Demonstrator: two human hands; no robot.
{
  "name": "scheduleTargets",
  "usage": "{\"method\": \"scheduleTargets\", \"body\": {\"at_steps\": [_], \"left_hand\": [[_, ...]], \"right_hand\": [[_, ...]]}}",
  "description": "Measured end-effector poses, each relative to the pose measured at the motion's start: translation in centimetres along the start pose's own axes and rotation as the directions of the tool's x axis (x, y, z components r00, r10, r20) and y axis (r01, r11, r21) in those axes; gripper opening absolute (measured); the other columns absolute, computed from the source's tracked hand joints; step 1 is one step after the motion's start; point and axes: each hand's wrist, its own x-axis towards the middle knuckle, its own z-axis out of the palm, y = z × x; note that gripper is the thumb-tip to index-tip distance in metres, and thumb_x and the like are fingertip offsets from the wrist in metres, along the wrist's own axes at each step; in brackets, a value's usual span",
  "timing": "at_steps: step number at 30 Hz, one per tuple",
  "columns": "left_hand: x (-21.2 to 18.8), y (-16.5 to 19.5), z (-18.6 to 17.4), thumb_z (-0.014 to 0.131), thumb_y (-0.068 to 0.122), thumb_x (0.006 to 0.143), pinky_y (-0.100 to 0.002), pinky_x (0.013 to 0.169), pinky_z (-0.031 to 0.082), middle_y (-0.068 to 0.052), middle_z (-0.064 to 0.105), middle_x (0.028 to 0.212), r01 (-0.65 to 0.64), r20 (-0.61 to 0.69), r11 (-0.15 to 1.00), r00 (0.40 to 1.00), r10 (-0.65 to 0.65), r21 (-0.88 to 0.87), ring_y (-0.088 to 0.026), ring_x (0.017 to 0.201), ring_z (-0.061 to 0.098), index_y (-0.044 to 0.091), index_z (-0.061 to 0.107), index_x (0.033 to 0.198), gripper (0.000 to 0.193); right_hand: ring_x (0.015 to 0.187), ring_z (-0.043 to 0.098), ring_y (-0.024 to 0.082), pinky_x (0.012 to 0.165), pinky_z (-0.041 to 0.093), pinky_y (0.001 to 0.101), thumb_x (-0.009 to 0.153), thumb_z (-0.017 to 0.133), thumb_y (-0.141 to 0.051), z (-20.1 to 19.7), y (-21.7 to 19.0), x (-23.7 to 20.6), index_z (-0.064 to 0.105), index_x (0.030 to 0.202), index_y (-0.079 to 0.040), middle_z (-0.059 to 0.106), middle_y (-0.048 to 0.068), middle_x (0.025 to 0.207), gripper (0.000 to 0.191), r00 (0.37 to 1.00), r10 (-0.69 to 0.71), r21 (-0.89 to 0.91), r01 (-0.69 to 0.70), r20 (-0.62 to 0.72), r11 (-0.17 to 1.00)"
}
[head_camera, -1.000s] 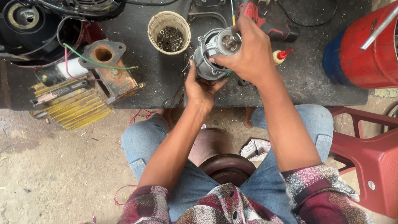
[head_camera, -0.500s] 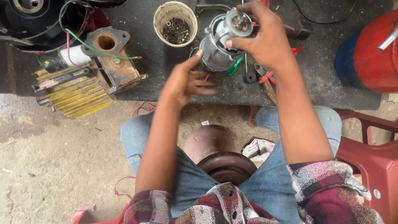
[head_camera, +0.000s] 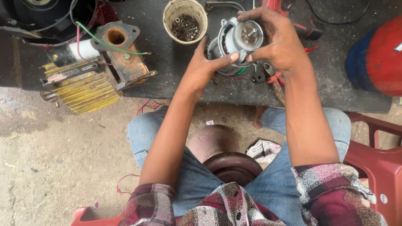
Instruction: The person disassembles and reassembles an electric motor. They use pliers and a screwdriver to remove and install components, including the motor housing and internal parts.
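Left hand [head_camera: 205,67] back on motor [head_camera: 234,44], beside cup [head_camera: 185,12] of nuts [head_camera: 184,27].

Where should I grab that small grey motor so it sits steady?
Grip the motor around its round ribbed body, from the left and right sides, as the left hand and right hand do. The shaft end faces up, so leave it clear.

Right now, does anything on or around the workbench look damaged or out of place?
The rusty metal housing at the bench's left edge is heavily corroded, and the yellow finned part beside it overhangs the bench edge. Both hands grip the small motor.
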Motion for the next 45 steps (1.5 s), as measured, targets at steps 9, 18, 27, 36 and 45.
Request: {"method": "scheduleTargets", "body": {"at_steps": [9, 18, 27, 36, 45], "left_hand": [[-1.3, 0.5, -1.8, 0.092, 0.024, 0.054, -0.057, 0.094, 0.053, -0.022, 0.05, 0.148, 0.152, 0.087, 0.985, 0.986, -0.144, -0.085, -0.037, 0.13, 0.056, 0.009, 0.025, 0.157, 0.124], [-0.4, -0.2, -1.5, 0.09, 0.031, 0.055, -0.068, 0.102, 0.042, -0.026, 0.046, 0.153, 0.094, 0.076, 0.994, 0.993, -0.09, -0.047, -0.042, 0.136, 0.051, 0.009, 0.038, 0.155, 0.114], [0.3, -0.7, -2.4, 0.089, 0.032, 0.06, -0.077, 0.106, 0.043, -0.036, 0.043, 0.148, 0.11, 0.105, 0.958, 0.991, -0.085, -0.266, -0.056, 0.137, 0.049, 0.005, 0.02, 0.158, 0.122], [1.0, -1.3, -2.0, 0.087, 0.023, 0.063, -0.073, 0.101, 0.045, -0.029, 0.048, 0.147, 0.092, 0.109, 0.944, 0.992, -0.06, -0.318, -0.047, 0.132, 0.053, 0.01, 0.023, 0.156, 0.113], [1.2, -1.5, -2.5, 0.089, 0.025, 0.062, -0.068, 0.102, 0.049, -0.029, 0.051, 0.142, 0.071, 0.061, 0.944, 0.997, -0.054, -0.321, -0.046, 0.131, 0.055, 0.011, 0.027, 0.156, 0.113]], "right_hand": [[0.136, 0.051, 0.022, 0.121, 0.041, 0.0312, 0.064, 0.08, 0.0, 0.1, -0.1, -3.7, 0.061, 0.136, -0.002, 0.051, 0.008, 0.137, 0.075, 0.954, -0.269, -0.266, 0.227, -0.132, 0.937], [0.113, 0.053, 0.054, 0.095, 0.046, 0.0576, 0.056, 0.099, -0.03, -3.0, 7.7, -15.0, 0.064, 0.12, 0.01, 0.058, 0.034, 0.121, 0.083, 0.916, 0.193, -0.875, -0.395, -0.352, 0.281], [0.093, 0.075, 0.026, 0.082, 0.059, 0.0414, 0.084, 0.08, -0.028, -2.2, 5.7, -16.1, 0.069, 0.122, 0.0, 0.076, 0.019, 0.111, 0.048, 0.7, 0.321, -0.41, -0.662, -0.638, 0.628], [0.075, 0.067, 0.02, 0.056, 0.055, 0.03, 0.076, 0.07, -0.004, 9.7, 4.1, -14.9, 0.055, 0.137, 0.002, 0.066, 0.013, 0.105, 0.063, 0.83, 0.534, 0.483, -0.406, -0.16, 0.776], [0.072, 0.065, 0.018, 0.052, 0.053, 0.0296, 0.082, 0.067, -0.008, 12.5, 4.0, -13.8, 0.045, 0.134, -0.003, 0.064, 0.013, 0.106, 0.056, 0.804, 0.542, 0.607, -0.31, -0.244, 0.732]]}}
